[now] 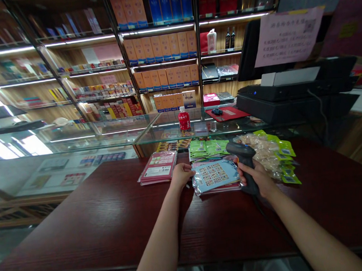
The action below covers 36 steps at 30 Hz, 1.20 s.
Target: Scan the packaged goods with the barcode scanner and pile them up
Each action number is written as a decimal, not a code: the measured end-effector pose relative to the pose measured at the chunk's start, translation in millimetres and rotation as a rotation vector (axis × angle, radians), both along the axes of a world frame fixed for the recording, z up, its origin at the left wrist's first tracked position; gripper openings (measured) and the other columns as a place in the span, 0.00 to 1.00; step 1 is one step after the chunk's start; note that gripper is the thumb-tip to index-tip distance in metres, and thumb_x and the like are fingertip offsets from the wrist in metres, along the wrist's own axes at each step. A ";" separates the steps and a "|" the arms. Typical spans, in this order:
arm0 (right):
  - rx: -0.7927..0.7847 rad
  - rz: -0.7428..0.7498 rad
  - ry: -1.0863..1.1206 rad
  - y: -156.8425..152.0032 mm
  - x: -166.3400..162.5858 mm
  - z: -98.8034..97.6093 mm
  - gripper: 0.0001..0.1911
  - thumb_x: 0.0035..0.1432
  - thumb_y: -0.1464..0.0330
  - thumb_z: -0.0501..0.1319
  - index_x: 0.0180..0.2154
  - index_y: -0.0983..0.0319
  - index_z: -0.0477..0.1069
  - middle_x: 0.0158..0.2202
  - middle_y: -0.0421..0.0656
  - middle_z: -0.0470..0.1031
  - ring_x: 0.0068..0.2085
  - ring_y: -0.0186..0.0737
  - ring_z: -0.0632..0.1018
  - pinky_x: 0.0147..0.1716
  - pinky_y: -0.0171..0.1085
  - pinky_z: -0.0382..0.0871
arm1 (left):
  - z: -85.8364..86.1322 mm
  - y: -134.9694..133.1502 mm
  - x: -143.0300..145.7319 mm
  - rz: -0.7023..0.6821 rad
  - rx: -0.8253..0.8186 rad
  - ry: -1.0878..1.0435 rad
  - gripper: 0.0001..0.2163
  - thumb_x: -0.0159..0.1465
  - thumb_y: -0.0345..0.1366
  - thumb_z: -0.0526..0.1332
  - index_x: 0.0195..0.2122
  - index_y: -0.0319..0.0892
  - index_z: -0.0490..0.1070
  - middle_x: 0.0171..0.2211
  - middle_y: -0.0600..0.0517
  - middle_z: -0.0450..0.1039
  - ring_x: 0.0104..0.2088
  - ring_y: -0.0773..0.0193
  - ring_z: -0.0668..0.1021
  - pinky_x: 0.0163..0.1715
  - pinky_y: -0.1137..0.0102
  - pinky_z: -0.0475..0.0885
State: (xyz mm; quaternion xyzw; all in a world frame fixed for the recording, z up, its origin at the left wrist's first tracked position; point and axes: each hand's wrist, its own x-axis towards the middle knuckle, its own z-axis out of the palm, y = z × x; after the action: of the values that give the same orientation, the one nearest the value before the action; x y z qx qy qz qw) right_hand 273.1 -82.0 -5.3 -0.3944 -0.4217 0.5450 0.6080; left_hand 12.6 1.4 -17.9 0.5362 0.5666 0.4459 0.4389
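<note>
My right hand point(257, 179) is closed around the handle of a black barcode scanner point(242, 155), whose head points down at a stack of flat packets. The top packet point(215, 175) is light blue with a grid of small pictures. My left hand point(181, 174) rests at the left edge of that stack, fingers curled on its rim. All of this lies on a dark red wooden counter point(112, 221). A pink stack of packets point(158, 166) lies just left of my left hand. Green packets point(206, 148) lie behind the blue one.
Clear bags of snacks with green labels point(274, 154) lie right of the scanner. A glass display case point(107, 134) with a red bottle point(183, 119) stands behind the counter. A black register with a paper notice point(291, 92) is at the right. Shelves of boxed goods point(163, 46) fill the back wall.
</note>
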 end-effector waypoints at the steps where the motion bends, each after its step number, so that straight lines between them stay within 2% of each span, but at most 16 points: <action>1: -0.003 0.001 0.001 0.0 0.3 -0.1 0.20 0.50 0.60 0.70 0.41 0.61 0.69 0.20 0.33 0.70 0.16 0.28 0.68 0.13 0.28 0.63 | 1.6 -0.8 -0.8 -0.001 -0.007 -0.010 0.12 0.42 0.26 0.71 0.26 0.38 0.69 0.18 0.57 0.68 0.16 0.72 0.69 0.17 0.77 0.62; 7: -0.015 -0.011 0.015 -2.0 0.3 0.0 0.20 0.49 0.60 0.71 0.41 0.61 0.69 0.20 0.33 0.70 0.16 0.28 0.68 0.13 0.28 0.63 | 18.3 -9.9 -11.7 -0.131 -0.200 -0.052 0.07 0.43 0.29 0.69 0.21 0.37 0.71 0.15 0.56 0.66 0.15 0.76 0.64 0.15 0.80 0.56; 10: -0.012 -0.011 0.024 -1.7 -0.4 0.1 0.20 0.49 0.60 0.70 0.41 0.61 0.69 0.20 0.33 0.70 0.16 0.28 0.67 0.13 0.28 0.63 | 25.3 -13.7 -16.7 -0.146 -0.205 -0.113 0.09 0.45 0.30 0.69 0.22 0.38 0.69 0.15 0.57 0.65 0.15 0.76 0.65 0.15 0.81 0.57; 13: 0.005 0.011 0.045 -1.7 -0.3 1.0 0.19 0.51 0.61 0.69 0.42 0.61 0.69 0.21 0.33 0.70 0.17 0.27 0.67 0.14 0.27 0.63 | 28.8 -14.8 -19.8 -0.179 -0.187 -0.243 0.10 0.46 0.30 0.70 0.24 0.38 0.68 0.18 0.56 0.68 0.17 0.75 0.68 0.16 0.81 0.61; 16: 0.025 0.048 0.075 -3.8 0.6 3.5 0.18 0.52 0.61 0.69 0.42 0.61 0.70 0.22 0.34 0.70 0.17 0.27 0.67 0.14 0.27 0.62 | 30.6 -13.8 -20.7 -0.184 -0.143 -0.394 0.10 0.47 0.29 0.70 0.26 0.38 0.68 0.21 0.54 0.70 0.19 0.74 0.71 0.20 0.80 0.67; 20: 0.062 0.094 0.081 -8.4 0.4 7.1 0.17 0.53 0.61 0.68 0.42 0.61 0.70 0.22 0.35 0.69 0.18 0.27 0.68 0.15 0.28 0.62 | 31.6 -13.1 -14.5 -0.118 -0.046 -0.584 0.11 0.49 0.29 0.70 0.27 0.38 0.67 0.25 0.53 0.72 0.24 0.73 0.75 0.27 0.78 0.73; 24: 0.064 0.102 0.008 -11.6 -3.6 8.9 0.15 0.52 0.60 0.69 0.36 0.60 0.68 0.22 0.35 0.70 0.17 0.28 0.68 0.15 0.29 0.62 | 28.4 -15.2 0.7 -0.085 0.118 -0.703 0.15 0.49 0.32 0.71 0.28 0.40 0.63 0.29 0.54 0.74 0.29 0.70 0.78 0.38 0.71 0.77; 26: 0.062 0.095 -0.059 -12.8 -7.0 9.4 0.16 0.51 0.59 0.69 0.34 0.60 0.67 0.21 0.35 0.70 0.16 0.29 0.67 0.14 0.29 0.62 | 25.1 -16.3 8.2 -0.043 0.199 -0.718 0.17 0.48 0.34 0.71 0.28 0.41 0.60 0.28 0.56 0.73 0.30 0.70 0.78 0.40 0.68 0.77; 29: 0.063 0.097 -0.144 -14.7 -12.3 9.7 0.19 0.51 0.58 0.69 0.38 0.60 0.67 0.20 0.34 0.69 0.15 0.29 0.67 0.14 0.29 0.62 | 20.5 -17.2 15.1 0.019 0.271 -0.701 0.18 0.49 0.36 0.71 0.29 0.42 0.59 0.26 0.59 0.70 0.29 0.69 0.78 0.42 0.66 0.77; 32: 0.064 0.115 -0.176 -16.3 -16.2 9.8 0.21 0.50 0.57 0.69 0.41 0.61 0.67 0.20 0.34 0.69 0.15 0.28 0.67 0.13 0.29 0.62 | 18.2 -17.2 16.9 0.060 0.294 -0.649 0.16 0.51 0.38 0.68 0.30 0.43 0.58 0.26 0.59 0.69 0.30 0.69 0.78 0.43 0.64 0.76; 36: 0.060 0.121 -0.203 -17.0 -17.6 10.1 0.20 0.49 0.56 0.69 0.38 0.61 0.69 0.19 0.35 0.69 0.14 0.29 0.66 0.12 0.30 0.62 | 16.8 -16.2 16.8 0.100 0.295 -0.562 0.14 0.54 0.38 0.65 0.31 0.43 0.57 0.28 0.58 0.68 0.33 0.69 0.78 0.44 0.64 0.76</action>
State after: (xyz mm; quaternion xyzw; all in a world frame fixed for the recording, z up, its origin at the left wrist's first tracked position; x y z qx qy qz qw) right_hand 255.5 -99.1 4.8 -0.4031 -0.5200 0.5251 0.5397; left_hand 29.4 -14.8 -1.1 0.4214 0.3781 0.6748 0.4734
